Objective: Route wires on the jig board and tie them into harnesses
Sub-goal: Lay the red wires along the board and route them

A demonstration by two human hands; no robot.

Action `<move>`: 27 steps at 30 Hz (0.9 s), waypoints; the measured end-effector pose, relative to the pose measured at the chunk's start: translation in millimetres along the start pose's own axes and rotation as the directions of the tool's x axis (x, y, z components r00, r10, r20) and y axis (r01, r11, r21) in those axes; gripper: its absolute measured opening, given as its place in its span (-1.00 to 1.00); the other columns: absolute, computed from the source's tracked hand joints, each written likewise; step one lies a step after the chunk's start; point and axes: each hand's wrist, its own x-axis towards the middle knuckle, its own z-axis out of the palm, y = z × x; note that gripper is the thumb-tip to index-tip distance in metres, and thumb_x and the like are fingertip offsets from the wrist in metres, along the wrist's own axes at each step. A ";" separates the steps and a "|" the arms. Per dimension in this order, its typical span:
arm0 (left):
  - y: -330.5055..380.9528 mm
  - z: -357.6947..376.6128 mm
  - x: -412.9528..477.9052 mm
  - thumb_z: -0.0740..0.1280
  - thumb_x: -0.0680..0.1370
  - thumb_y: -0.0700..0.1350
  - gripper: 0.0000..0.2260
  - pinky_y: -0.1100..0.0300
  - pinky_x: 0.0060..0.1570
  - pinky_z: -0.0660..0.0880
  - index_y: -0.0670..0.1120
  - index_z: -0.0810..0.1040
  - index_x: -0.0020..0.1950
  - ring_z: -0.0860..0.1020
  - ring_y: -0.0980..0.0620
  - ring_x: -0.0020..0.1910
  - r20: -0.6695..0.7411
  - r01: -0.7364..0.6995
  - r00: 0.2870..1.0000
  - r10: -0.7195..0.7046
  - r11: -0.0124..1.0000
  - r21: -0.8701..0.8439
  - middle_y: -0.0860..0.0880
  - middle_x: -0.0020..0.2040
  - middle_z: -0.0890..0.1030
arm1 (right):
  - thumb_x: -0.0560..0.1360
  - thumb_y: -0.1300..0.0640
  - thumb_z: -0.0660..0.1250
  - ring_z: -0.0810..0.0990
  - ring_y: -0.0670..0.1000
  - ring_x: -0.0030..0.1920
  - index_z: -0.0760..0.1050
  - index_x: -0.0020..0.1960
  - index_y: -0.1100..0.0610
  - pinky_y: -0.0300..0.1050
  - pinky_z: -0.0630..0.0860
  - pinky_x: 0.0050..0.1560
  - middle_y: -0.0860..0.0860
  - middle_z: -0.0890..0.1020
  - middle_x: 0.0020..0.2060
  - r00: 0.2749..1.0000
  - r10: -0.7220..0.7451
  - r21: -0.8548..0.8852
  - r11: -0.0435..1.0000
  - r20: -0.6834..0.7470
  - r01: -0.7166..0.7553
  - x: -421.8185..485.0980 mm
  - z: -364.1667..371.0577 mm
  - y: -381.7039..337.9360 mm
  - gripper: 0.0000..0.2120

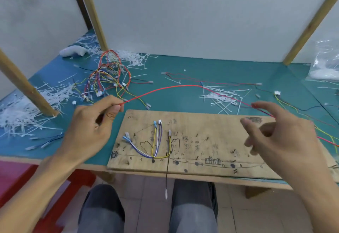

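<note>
Head view, left grip (91,122) pinching red wire (174,86)

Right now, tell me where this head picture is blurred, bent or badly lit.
Head view: the right hand is smeared by motion blur, while the left hand pinching the thin red wire is fairly sharp; wide-angle distortion splays the light wooden posts and bends the teal tabletop; light is soft and even, with no glare and only faint shadows.
</note>
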 end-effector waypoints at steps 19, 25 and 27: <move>-52.5 -12.1 -30.5 0.47 0.62 -0.15 -0.77 0.07 -0.19 0.58 0.21 0.70 -0.07 0.64 0.08 -0.35 0.388 0.255 0.893 -0.228 0.967 -0.019 0.14 -0.17 0.70 | 0.72 0.00 0.25 0.40 0.02 -0.40 0.57 -0.02 -0.02 0.01 0.39 -0.29 -0.05 0.49 -0.47 0.827 -0.406 0.379 0.889 0.389 0.258 -57.2 122.0 -75.9 -0.81; -61.7 4.9 -49.0 0.55 0.53 -0.24 -0.74 -0.03 -0.18 0.70 0.16 0.74 -0.11 0.71 0.06 -0.25 0.329 0.409 0.873 -0.361 0.908 -0.090 0.09 -0.15 0.75 | 0.71 -0.03 0.24 0.46 0.08 -0.34 0.52 0.06 -0.04 0.12 0.52 -0.23 -0.07 0.56 -0.41 0.817 -0.400 0.206 0.916 0.416 0.344 -60.1 126.1 -68.0 -0.87; -61.7 7.9 -47.4 0.58 0.49 -0.28 -0.72 0.02 -0.13 0.70 0.14 0.74 -0.17 0.72 0.08 -0.16 0.294 0.415 0.880 -0.374 0.905 -0.092 0.10 -0.17 0.75 | 0.71 0.00 0.25 0.51 0.09 -0.32 0.53 0.04 -0.02 0.14 0.54 -0.23 -0.06 0.60 -0.38 0.834 -0.373 0.229 0.925 0.407 0.302 -62.2 128.6 -65.5 -0.87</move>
